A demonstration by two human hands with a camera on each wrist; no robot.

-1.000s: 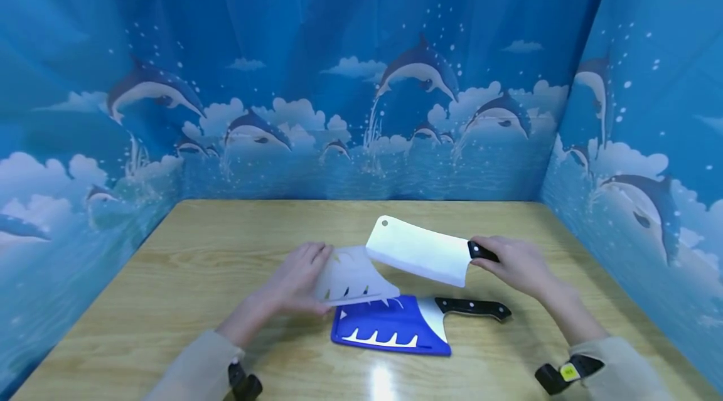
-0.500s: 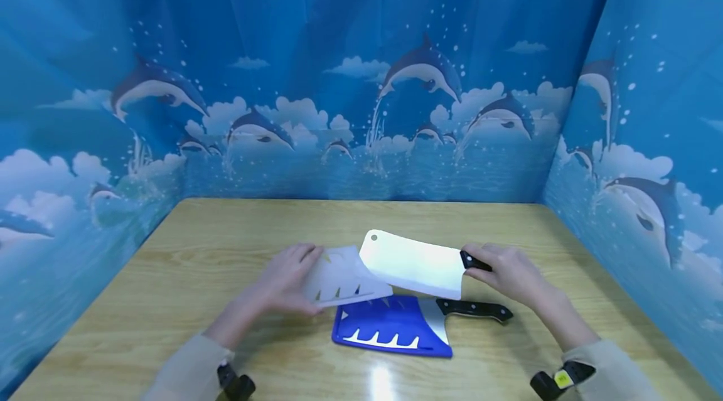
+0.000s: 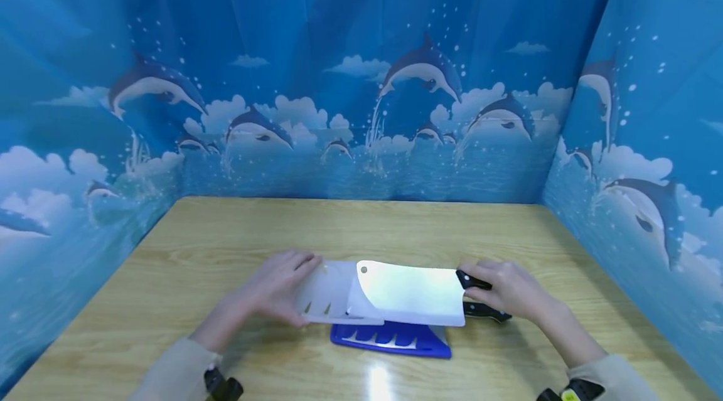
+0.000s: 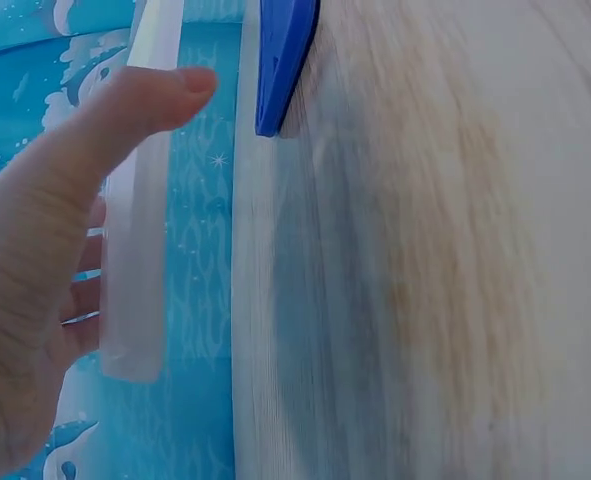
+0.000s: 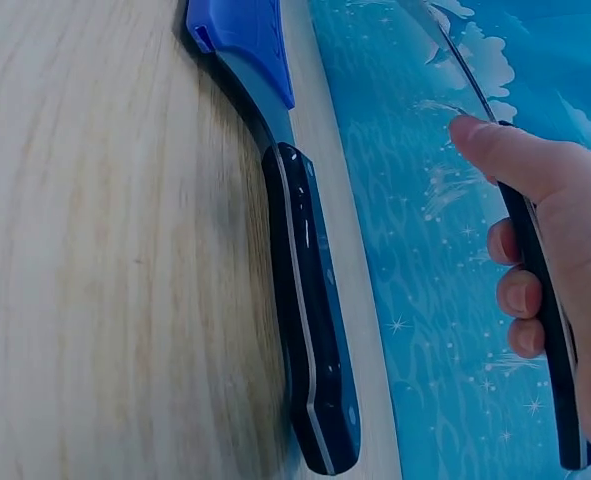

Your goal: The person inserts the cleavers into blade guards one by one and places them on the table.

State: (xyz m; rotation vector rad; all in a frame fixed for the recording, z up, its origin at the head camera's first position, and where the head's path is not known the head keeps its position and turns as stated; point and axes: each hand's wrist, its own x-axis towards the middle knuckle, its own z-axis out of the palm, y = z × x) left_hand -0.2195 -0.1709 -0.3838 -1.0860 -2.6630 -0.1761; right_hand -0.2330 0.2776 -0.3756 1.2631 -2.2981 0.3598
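Note:
My left hand (image 3: pixel 277 288) grips the closed end of a translucent white blade sheath (image 3: pixel 324 291), thumb on the near side and fingers on the far side. My right hand (image 3: pixel 511 287) holds a cleaver (image 3: pixel 420 294) by its black handle, fingers curled round it. The wide steel blade points left, and its lower front corner shows through the sheath's curved mouth. Both are held above a second cleaver on the table. A blue sheath (image 3: pixel 395 339) covers that one's blade; its black handle (image 5: pixel 310 320) shows plainly in the right wrist view.
The wooden table (image 3: pixel 248 225) bears the blue-sheathed cleaver near its middle. Blue curtains (image 3: pixel 316 162) printed with dolphins and clouds stand along the back and both sides. Each wrist wears a small black camera (image 3: pixel 223 385).
Both hands have come lower and nearer the body. The held cleaver has levelled out and moved left, its front end now overlapping the white sheath. The blue-sheathed cleaver lies where it was.

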